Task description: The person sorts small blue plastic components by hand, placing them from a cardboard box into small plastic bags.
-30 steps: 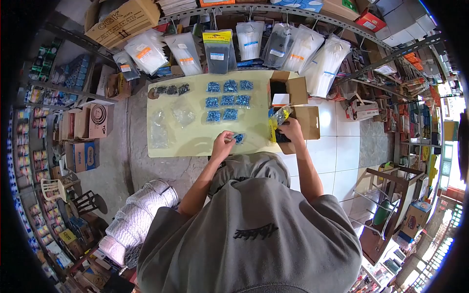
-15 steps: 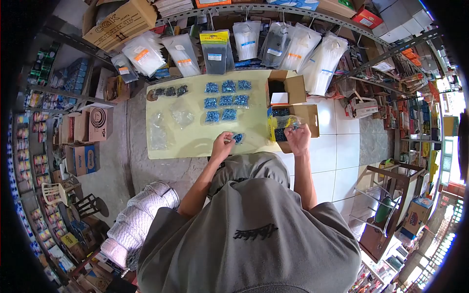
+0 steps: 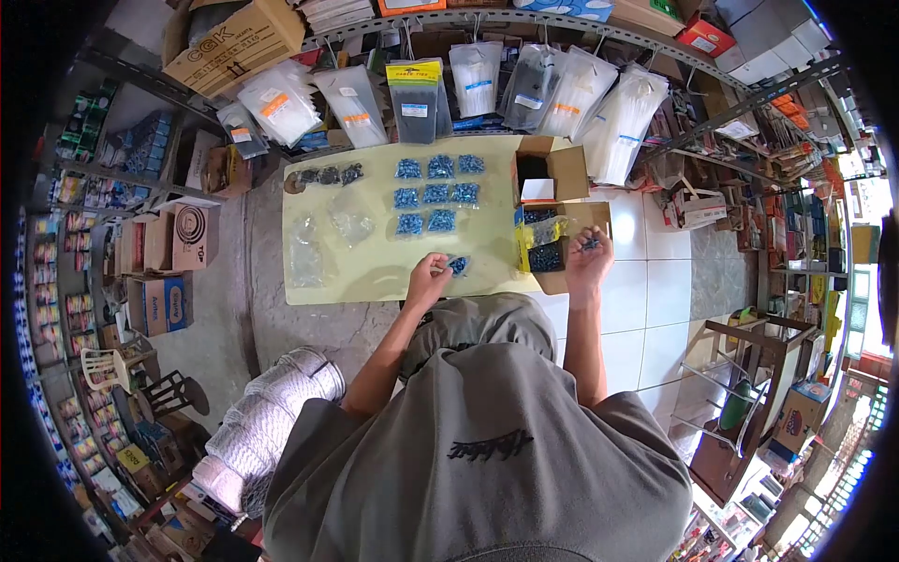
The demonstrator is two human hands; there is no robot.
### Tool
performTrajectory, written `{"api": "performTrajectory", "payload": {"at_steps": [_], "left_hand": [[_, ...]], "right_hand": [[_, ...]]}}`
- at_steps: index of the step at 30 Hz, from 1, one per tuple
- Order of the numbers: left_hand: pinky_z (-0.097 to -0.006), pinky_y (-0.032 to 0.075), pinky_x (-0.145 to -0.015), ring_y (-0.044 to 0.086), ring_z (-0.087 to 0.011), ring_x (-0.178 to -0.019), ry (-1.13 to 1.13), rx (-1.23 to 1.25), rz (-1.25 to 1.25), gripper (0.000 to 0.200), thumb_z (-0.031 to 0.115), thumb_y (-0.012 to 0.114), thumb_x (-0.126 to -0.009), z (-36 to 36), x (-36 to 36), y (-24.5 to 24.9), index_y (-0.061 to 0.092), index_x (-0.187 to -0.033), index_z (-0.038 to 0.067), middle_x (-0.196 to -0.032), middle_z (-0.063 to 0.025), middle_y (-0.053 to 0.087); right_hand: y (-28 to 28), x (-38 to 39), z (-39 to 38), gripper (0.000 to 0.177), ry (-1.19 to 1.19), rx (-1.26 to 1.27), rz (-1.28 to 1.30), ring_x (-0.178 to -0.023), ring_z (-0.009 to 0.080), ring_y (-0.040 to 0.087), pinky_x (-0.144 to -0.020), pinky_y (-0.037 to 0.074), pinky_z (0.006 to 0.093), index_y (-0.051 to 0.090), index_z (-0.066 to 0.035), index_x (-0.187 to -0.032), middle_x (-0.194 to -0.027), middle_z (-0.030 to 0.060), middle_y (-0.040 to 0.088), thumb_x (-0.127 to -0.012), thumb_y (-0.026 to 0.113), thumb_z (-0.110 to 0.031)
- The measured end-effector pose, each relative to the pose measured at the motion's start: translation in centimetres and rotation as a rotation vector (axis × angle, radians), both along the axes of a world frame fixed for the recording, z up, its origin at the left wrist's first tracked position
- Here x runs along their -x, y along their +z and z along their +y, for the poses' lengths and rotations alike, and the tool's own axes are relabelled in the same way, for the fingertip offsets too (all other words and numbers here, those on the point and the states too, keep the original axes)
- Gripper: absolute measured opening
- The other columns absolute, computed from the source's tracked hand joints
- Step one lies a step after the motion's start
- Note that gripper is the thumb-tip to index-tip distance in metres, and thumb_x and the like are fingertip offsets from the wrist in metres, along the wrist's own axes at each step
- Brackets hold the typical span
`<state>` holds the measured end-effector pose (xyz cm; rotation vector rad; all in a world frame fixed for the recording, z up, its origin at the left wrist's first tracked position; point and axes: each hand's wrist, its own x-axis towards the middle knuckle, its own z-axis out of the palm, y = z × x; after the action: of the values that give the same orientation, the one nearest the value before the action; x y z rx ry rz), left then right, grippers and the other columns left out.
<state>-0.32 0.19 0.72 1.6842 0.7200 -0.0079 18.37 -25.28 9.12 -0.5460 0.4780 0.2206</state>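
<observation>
My left hand is closed on the edge of a small clear plastic bag partly filled with blue pieces, low over the table's near edge. My right hand, palm up with curled fingers, holds a few small dark blue pieces beside the open cardboard box. Inside that box lie many loose blue pieces, too small to identify. A clear and yellow plastic wrapper lies across it. Filled bags of blue pieces form rows on the pale yellow table.
Another open box with dark contents stands behind the first. Clear empty bags and several dark packets lie on the table's left. Packs of cable ties hang along the far shelf. A rope roll stands at left.
My right hand has moved slightly right and up, away from the wrapper and the box, and blue pieces now show in its fingers. My left hand stays with its bag.
</observation>
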Motion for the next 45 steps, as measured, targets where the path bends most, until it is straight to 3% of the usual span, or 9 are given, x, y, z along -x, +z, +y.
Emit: {"api": "performTrajectory", "payload": {"at_steps": [6,8,12,14,16,21,27,34,45], "left_hand": [[-0.0283,0.052,-0.073,0.062,-0.0136,-0.081,0.001,-0.005,-0.024,0.03,0.011,0.071,-0.083,0.0,0.1,-0.5,0.062,-0.11,0.003,-0.094,-0.0064,0.065],[-0.0282,0.052,-0.072,0.062,-0.0133,-0.081,0.008,0.02,-0.031,0.029,0.01,0.072,-0.083,0.0,0.1,-0.9,0.062,-0.109,0.003,-0.092,-0.0061,0.066],[-0.0281,0.051,-0.068,0.062,-0.0129,-0.076,-0.012,-0.011,-0.064,0.028,0.009,0.072,-0.083,0.0,0.1,-1.4,0.062,-0.109,0.004,-0.09,-0.0056,0.065],[-0.028,0.051,-0.065,0.062,-0.0124,-0.071,-0.016,-0.021,-0.062,0.027,0.009,0.072,-0.084,0.1,-0.1,-1.3,0.061,-0.108,0.004,-0.088,-0.0053,0.065],[-0.028,0.051,-0.064,0.062,-0.0119,-0.07,-0.007,-0.022,-0.09,0.027,0.009,0.071,-0.084,0.1,0.1,-2.1,0.061,-0.109,0.004,-0.087,-0.0049,0.065],[-0.0254,0.048,-0.061,0.058,-0.0085,-0.068,0.028,0.062,-0.003,0.025,0.005,0.069,-0.088,0.0,-0.2,-0.6,0.061,-0.111,0.005,-0.088,-0.0018,0.061],[-0.0277,0.047,-0.06,0.06,-0.0105,-0.067,0.059,0.111,0.026,0.026,0.007,0.069,-0.086,0.0,-0.2,-0.3,0.061,-0.11,0.002,-0.086,-0.0043,0.063],[-0.0283,0.052,-0.066,0.063,-0.014,-0.077,0.041,0.094,0.061,0.026,0.007,0.066,-0.088,0.0,-0.3,0.1,0.062,-0.113,0.001,-0.09,-0.0059,0.066],[-0.029,0.054,-0.068,0.064,-0.0146,-0.08,0.035,0.096,0.035,0.025,0.003,0.063,-0.087,0.1,-0.1,-0.1,0.062,-0.112,0.001,-0.091,-0.0063,0.066]], "right_hand": [[4.9,0.0,0.0,0.016,-0.003,-0.074,-0.125,-0.061,0.0107,0.035,-0.049,0.029,0.0252,0.046,-0.012,-0.082,-0.075,-0.0008,0.043,-0.094,0.052,-0.021],[5.9,0.1,1.2,0.018,0.297,0.046,-0.095,-0.06,0.0092,0.032,-0.049,0.027,0.0239,0.046,-0.013,-0.081,-0.072,-0.0018,0.04,-0.095,0.049,-0.024],[4.2,1.3,5.5,0.019,0.843,0.439,0.022,-0.056,0.0073,0.038,-0.049,0.03,0.0239,0.058,-0.009,-0.09,-0.073,-0.0006,0.05,-0.094,0.048,-0.025],[1.8,1.9,6.8,0.023,1.145,0.519,-0.105,-0.056,0.0068,0.04,-0.051,0.034,0.0239,0.063,-0.005,-0.096,-0.078,0.0004,0.055,-0.094,0.048,-0.022],[0.7,2.8,8.8,0.022,1.321,0.729,-0.205,-0.055,0.006,0.039,-0.049,0.032,0.0227,0.061,-0.004,-0.092,-0.072,-0.0015,0.051,-0.094,0.051,-0.024],[-2.6,3.4,11.5,0.03,1.593,1.038,-0.415,-0.063,0.011,0.053,-0.054,0.043,0.0261,0.073,-0.004,-0.098,-0.077,0.0004,0.059,-0.092,0.054,-0.027],[-5.2,3.7,12.7,0.032,1.662,1.078,-0.443,-0.066,0.0129,0.057,-0.055,0.047,0.0289,0.074,-0.002,-0.097,-0.08,0.0052,0.067,-0.091,0.055,-0.027],[-7.1,4.1,12.8,0.033,1.652,1.067,-0.412,-0.065,0.0139,0.059,-0.055,0.047,0.0287,0.072,0.001,-0.101,-0.085,0.0091,0.072,-0.09,0.056,-0.026],[-6.5,4.6,12.6,0.035,1.581,0.679,-0.203,-0.055,0.0072,0.044,-0.047,0.034,0.0224,0.064,0.004,-0.116,-0.084,0.0156,0.071,-0.097,0.055,-0.024]]}}
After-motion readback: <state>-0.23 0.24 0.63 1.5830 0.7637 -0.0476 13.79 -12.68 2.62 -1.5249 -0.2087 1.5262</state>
